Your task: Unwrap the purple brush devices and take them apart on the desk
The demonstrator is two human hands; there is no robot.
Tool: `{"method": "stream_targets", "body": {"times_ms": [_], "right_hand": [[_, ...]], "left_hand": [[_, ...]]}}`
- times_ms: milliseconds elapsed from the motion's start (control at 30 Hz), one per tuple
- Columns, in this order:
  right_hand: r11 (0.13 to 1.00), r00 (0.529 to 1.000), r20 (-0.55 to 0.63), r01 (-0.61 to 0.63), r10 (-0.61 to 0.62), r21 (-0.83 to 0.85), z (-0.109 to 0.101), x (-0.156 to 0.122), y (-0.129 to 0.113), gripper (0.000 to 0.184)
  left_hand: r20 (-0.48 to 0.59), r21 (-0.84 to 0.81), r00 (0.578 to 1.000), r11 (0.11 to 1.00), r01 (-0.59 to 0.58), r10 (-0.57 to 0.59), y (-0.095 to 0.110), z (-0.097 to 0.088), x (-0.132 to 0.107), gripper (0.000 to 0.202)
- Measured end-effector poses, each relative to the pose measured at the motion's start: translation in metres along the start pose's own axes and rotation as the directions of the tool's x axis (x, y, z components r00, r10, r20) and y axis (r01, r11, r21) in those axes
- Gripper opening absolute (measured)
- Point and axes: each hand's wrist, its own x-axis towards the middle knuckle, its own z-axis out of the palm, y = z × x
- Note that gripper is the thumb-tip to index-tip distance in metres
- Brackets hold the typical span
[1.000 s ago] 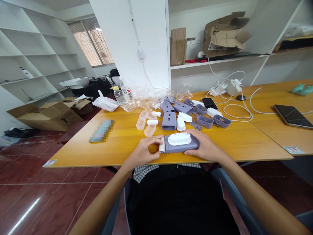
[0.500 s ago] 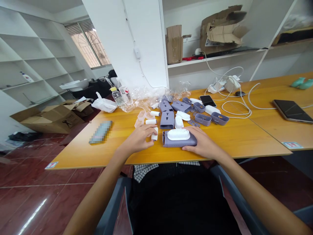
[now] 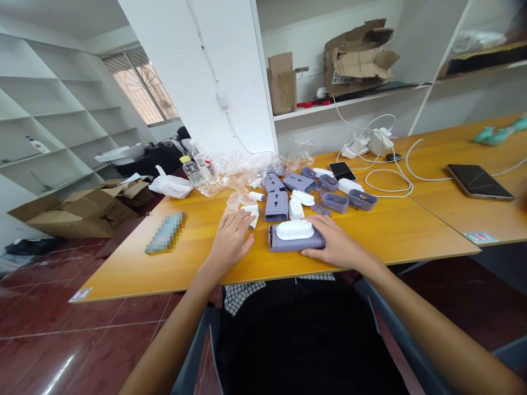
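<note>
On the table near its front edge lies a purple plastic housing (image 3: 302,244) with a white bristled brush head (image 3: 295,230) on top. Its right end is gripped by my right hand (image 3: 338,241), thumb in front and fingers behind. My left hand (image 3: 231,239) rests just left of it, fingers stretched out and thumb apart. Beside those fingertips are white rollers (image 3: 254,215), partly hidden by the hand. Behind them are another white roller (image 3: 256,196) and pinkish translucent parts (image 3: 234,201). More purple housings (image 3: 276,206) and white brush heads (image 3: 295,209) lie behind the gripped housing.
Purple oval trays (image 3: 335,203) and a phone (image 3: 342,170) are at the back right, near white cables (image 3: 389,184). A tablet (image 3: 480,181) lies farther right. Clear plastic wrap (image 3: 242,164), bottles (image 3: 191,170) and a white bag (image 3: 171,184) line the back left.
My left hand has let go of a white roller, which now lies closer to the other rollers, and has drawn slightly back. My right hand keeps hold of the purple housing. The view has shifted slightly.
</note>
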Motion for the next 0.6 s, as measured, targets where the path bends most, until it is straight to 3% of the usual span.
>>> {"method": "stream_targets", "body": {"times_ms": [100, 200, 333, 433, 533, 600], "right_hand": [[0.999, 1.000, 0.000, 0.009, -0.009, -0.036, 0.002, 0.001, -0.001, 0.070], [0.998, 1.000, -0.002, 0.019, -0.019, -0.061, 0.004, 0.002, 0.000, 0.074], [0.999, 0.998, -0.027, 0.051, -0.052, -0.015, -0.002, -0.002, 0.004, 0.075], [0.997, 0.989, -0.121, 0.079, -0.079, -0.007, -0.014, -0.012, 0.012, 0.057], [0.987, 0.965, -0.262, -0.032, -0.011, -0.159, -0.024, -0.024, 0.026, 0.043], [0.932, 0.956, -0.286, -0.158, 0.062, -0.327, -0.025, -0.031, 0.036, 0.050]], "left_hand": [[-0.057, -0.113, 0.998, 0.993, -0.029, 0.023, 0.012, 0.003, -0.022, 0.039], [-0.026, -0.135, 0.998, 0.990, 0.049, -0.053, 0.010, 0.007, -0.039, 0.030], [-0.023, -0.038, 0.982, 0.981, 0.189, -0.190, -0.006, 0.009, -0.046, 0.022], [-0.056, 0.060, 0.971, 0.970, 0.237, -0.233, -0.010, 0.009, -0.047, 0.027], [0.032, 0.142, 0.953, 0.945, 0.294, -0.302, -0.006, 0.007, -0.045, 0.039], [0.137, 0.183, 0.924, 0.926, 0.331, -0.357, -0.003, 0.006, -0.043, 0.048]]}}
